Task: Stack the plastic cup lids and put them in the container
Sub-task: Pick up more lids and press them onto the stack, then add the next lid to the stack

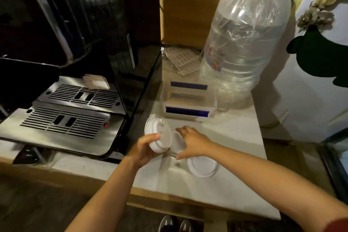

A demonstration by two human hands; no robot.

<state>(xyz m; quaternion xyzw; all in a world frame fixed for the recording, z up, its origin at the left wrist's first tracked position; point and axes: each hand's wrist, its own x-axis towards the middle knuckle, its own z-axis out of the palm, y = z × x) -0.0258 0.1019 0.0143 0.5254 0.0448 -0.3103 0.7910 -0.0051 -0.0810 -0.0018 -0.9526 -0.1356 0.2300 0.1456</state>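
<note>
My left hand (144, 148) holds a stack of white plastic cup lids (159, 134), tilted on edge just above the counter. My right hand (194, 142) reaches over another white lid (177, 144) lying flat on the counter, fingers spread around its rim and touching it. One more white lid (203, 167) lies flat on the counter under my right wrist. A clear plastic container (188, 100) with blue clip handles stands open behind the hands.
A black coffee machine (79, 43) with a steel drip tray (62, 124) fills the left side. A large water bottle (243, 43) wrapped in clear plastic stands at the back right. Papers (180, 60) lie behind the container. The counter's front edge (188, 201) is near.
</note>
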